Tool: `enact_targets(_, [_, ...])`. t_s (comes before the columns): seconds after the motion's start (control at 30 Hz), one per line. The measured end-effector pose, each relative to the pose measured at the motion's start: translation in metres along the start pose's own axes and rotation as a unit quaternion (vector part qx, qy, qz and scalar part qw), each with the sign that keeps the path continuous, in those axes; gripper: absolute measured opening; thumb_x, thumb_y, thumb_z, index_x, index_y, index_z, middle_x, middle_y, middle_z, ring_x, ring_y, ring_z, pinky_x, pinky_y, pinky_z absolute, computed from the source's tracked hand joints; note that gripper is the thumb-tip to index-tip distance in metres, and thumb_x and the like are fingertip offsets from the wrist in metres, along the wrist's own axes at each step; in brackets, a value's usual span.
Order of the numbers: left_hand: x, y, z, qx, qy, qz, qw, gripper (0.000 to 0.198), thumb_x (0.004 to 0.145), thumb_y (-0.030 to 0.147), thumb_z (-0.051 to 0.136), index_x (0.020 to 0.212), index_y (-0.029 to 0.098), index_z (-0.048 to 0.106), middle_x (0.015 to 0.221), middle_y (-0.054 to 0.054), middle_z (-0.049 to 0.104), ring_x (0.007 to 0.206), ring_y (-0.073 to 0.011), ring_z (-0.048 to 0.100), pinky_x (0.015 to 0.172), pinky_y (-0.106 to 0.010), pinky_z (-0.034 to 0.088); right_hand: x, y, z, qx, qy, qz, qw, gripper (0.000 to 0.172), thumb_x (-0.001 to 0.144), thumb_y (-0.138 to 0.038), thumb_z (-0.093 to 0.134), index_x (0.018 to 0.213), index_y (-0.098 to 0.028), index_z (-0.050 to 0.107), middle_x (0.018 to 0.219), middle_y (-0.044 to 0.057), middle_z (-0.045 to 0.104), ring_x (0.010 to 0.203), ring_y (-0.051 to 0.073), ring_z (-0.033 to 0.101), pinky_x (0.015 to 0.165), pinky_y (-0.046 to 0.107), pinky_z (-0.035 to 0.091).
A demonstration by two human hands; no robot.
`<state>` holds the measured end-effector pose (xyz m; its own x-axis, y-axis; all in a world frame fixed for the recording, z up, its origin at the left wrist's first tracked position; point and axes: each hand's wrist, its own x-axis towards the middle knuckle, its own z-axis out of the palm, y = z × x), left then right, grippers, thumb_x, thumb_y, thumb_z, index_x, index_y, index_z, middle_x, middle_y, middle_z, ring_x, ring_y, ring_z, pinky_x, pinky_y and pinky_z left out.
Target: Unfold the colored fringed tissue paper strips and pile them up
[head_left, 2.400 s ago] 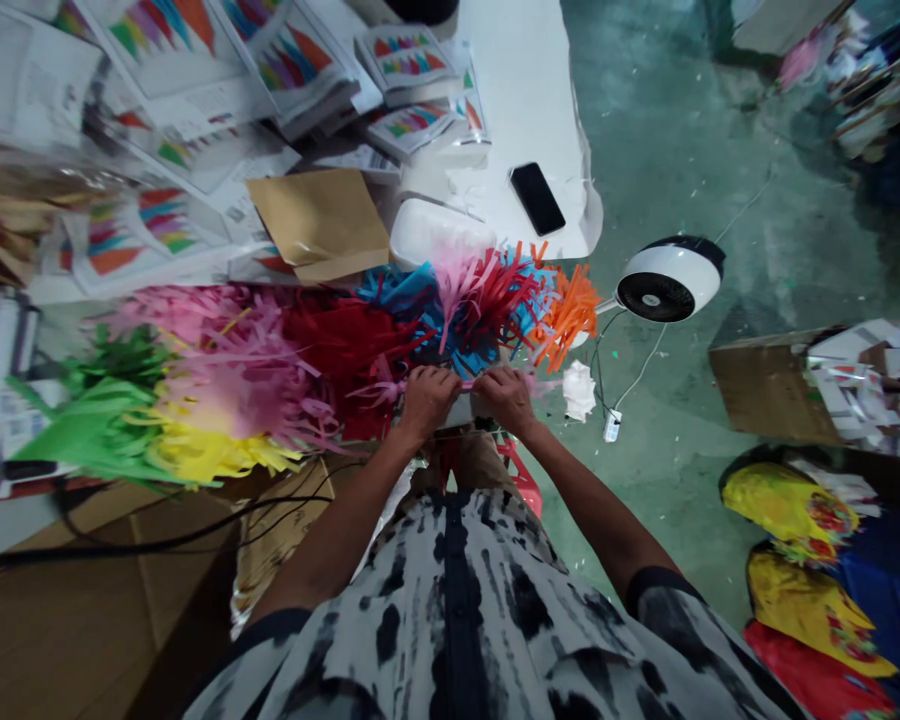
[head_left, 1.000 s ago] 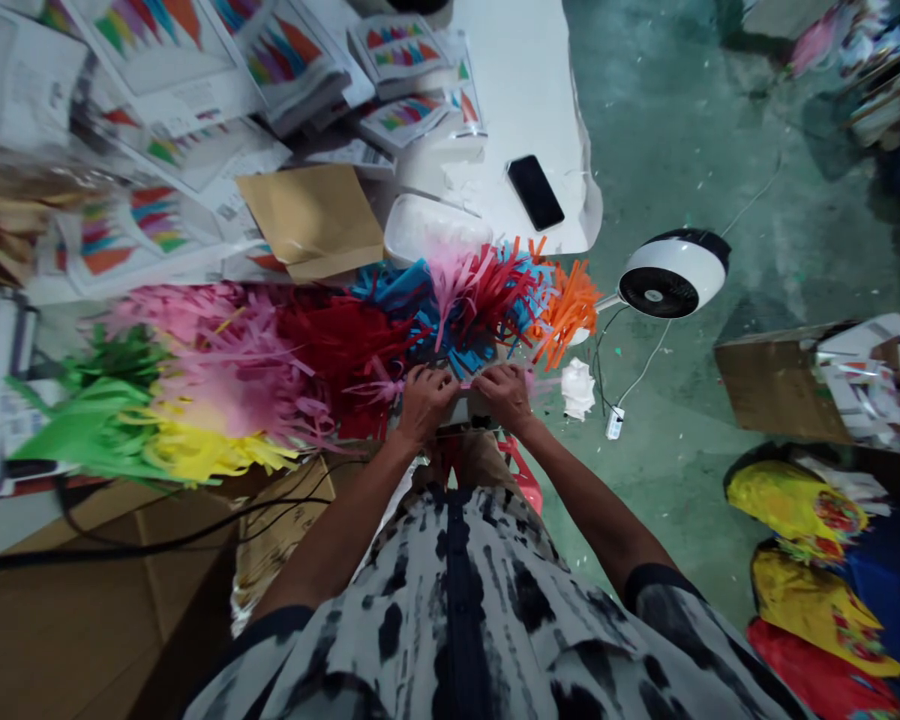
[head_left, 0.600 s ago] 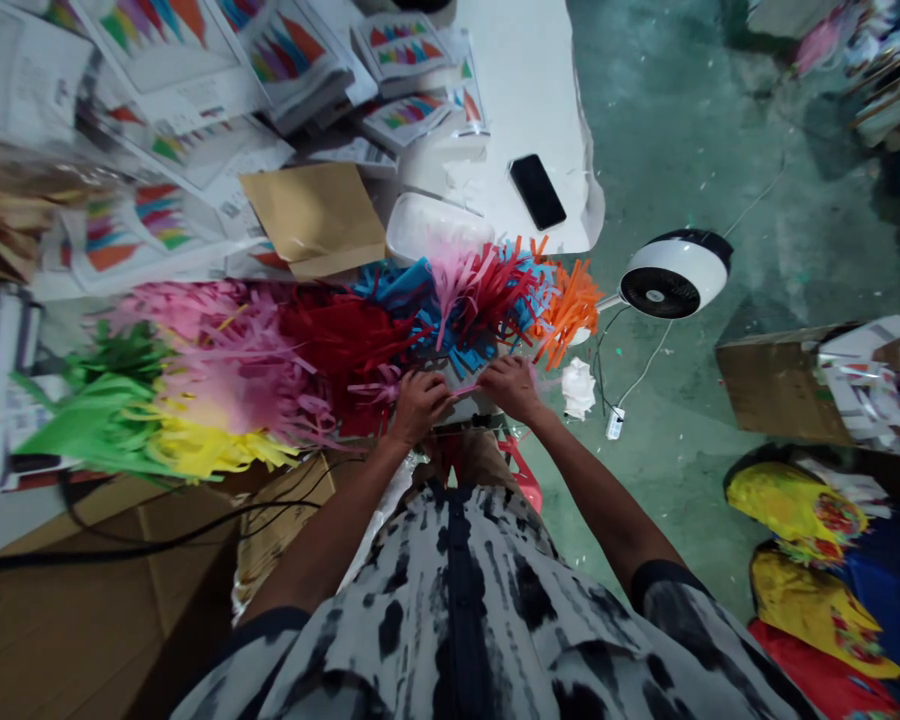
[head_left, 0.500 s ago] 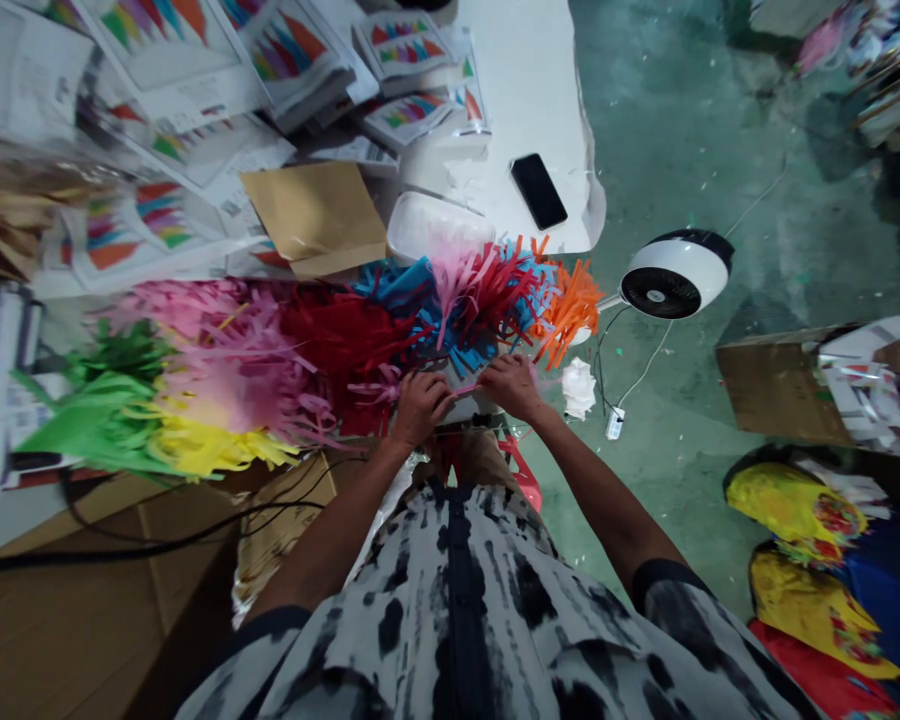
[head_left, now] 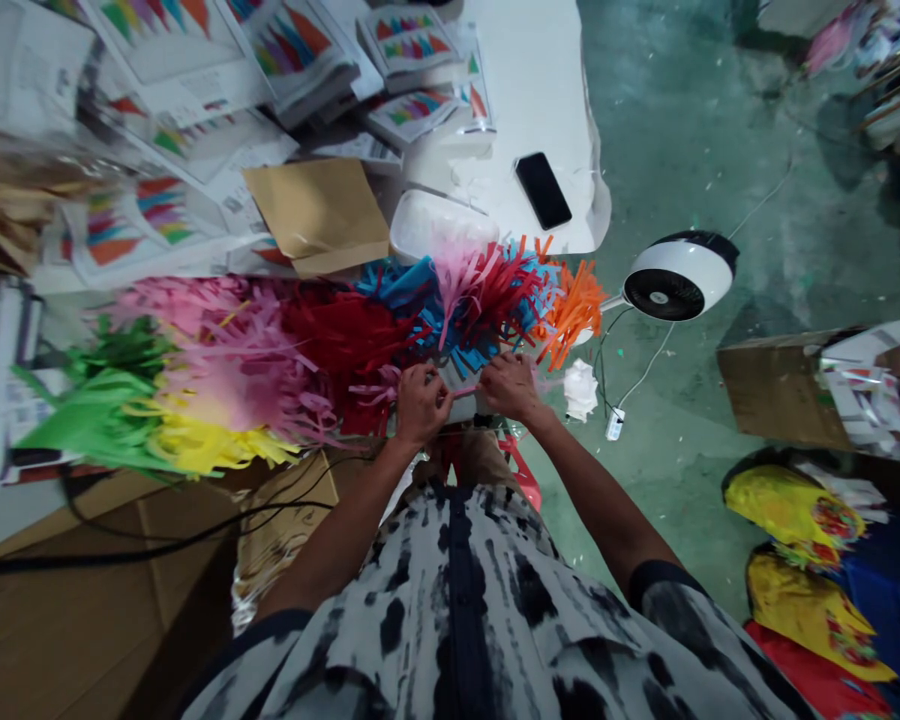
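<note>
My left hand [head_left: 421, 401] and my right hand [head_left: 510, 386] meet at the near edge of the table, both with fingers pinched on a thin pink paper strip [head_left: 463, 390] stretched between them. Just beyond my fingers lies a heap of fringed paper: blue and red strips [head_left: 480, 300], orange strips [head_left: 570, 310], a red bunch [head_left: 337, 340]. Further left lie pink [head_left: 225, 360], yellow [head_left: 195, 445] and green [head_left: 90, 410] fringes. A pale block under my hands is mostly hidden.
A black phone [head_left: 543, 190] and a white plastic tray [head_left: 439, 220] lie on the white table [head_left: 525, 90]. Printed packets [head_left: 409, 40] and a brown envelope [head_left: 319, 215] cover the back. A small white fan [head_left: 675, 280], crumpled paper [head_left: 579, 388], cardboard boxes [head_left: 780, 385] and coloured bags [head_left: 795, 510] occupy the floor.
My hands have stayed at the same spot on the pink strip. The left hand has curled tighter and drawn slightly apart from the right.
</note>
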<state>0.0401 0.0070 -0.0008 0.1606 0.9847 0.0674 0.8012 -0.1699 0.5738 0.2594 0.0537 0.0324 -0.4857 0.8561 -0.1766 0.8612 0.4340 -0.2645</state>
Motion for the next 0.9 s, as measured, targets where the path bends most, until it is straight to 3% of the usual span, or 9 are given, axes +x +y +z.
enact_targets(0.17, [-0.003,0.007,-0.005,0.023,-0.028,0.049,0.998,0.021,0.093,0.027,0.066,0.112,0.03,0.076,0.121,-0.01,0.068,0.121,-0.0326,0.053,0.106,-0.055,0.04,-0.01,0.005,0.009,0.004,0.055,0.029,0.998,0.011,0.093,-0.032,0.066,0.093,-0.021,0.07,0.099,0.011,0.07,0.102,0.03,0.054,0.092,0.045,0.03])
enact_targets(0.3, [-0.008,0.009,-0.003,0.035,-0.063,0.094,0.993,0.035,0.093,0.018,0.063,0.118,0.039,0.075,0.117,-0.006,0.073,0.122,-0.0316,0.055,0.116,-0.063,0.027,-0.021,0.013,0.012,0.008,0.11,0.073,0.991,0.017,0.098,-0.034,0.062,0.1,-0.02,0.071,0.102,0.012,0.071,0.104,0.03,0.054,0.099,0.047,0.029])
enact_targets(0.37, [-0.01,0.01,0.0,0.036,-0.069,0.093,0.993,0.034,0.095,0.019,0.063,0.119,0.039,0.075,0.116,-0.007,0.074,0.12,-0.0308,0.057,0.118,-0.064,0.025,-0.026,0.01,0.015,0.005,0.121,0.058,0.991,0.018,0.101,-0.029,0.058,0.107,-0.022,0.073,0.108,0.011,0.073,0.109,0.03,0.055,0.104,0.047,0.026])
enact_targets(0.53, [-0.011,0.011,0.003,0.035,-0.071,0.104,0.991,0.03,0.097,0.022,0.061,0.118,0.038,0.076,0.114,-0.008,0.075,0.12,-0.0301,0.059,0.121,-0.064,0.022,-0.034,-0.007,0.029,0.0,0.091,-0.04,0.995,0.023,0.106,-0.023,0.053,0.113,-0.027,0.075,0.113,0.005,0.077,0.111,0.024,0.059,0.102,0.044,0.025])
enact_targets(0.8, [-0.036,-0.027,-0.023,0.049,-0.025,0.104,0.993,0.028,0.094,0.023,0.065,0.113,0.037,0.079,0.117,-0.006,0.076,0.121,-0.0281,0.06,0.126,-0.063,0.017,-0.029,0.002,0.03,-0.006,0.064,-0.052,0.997,0.024,0.106,-0.019,0.055,0.115,-0.027,0.076,0.11,0.004,0.078,0.109,0.021,0.06,0.096,0.041,0.025])
enact_targets(0.9, [-0.04,-0.029,-0.034,0.062,-0.001,0.083,0.995,0.026,0.089,0.023,0.067,0.108,0.036,0.081,0.12,-0.005,0.074,0.123,-0.0302,0.058,0.127,-0.065,0.014,-0.027,0.003,0.029,-0.017,0.057,-0.069,0.996,0.024,0.107,-0.02,0.054,0.114,-0.026,0.075,0.107,0.004,0.078,0.105,0.021,0.06,0.096,0.04,0.025])
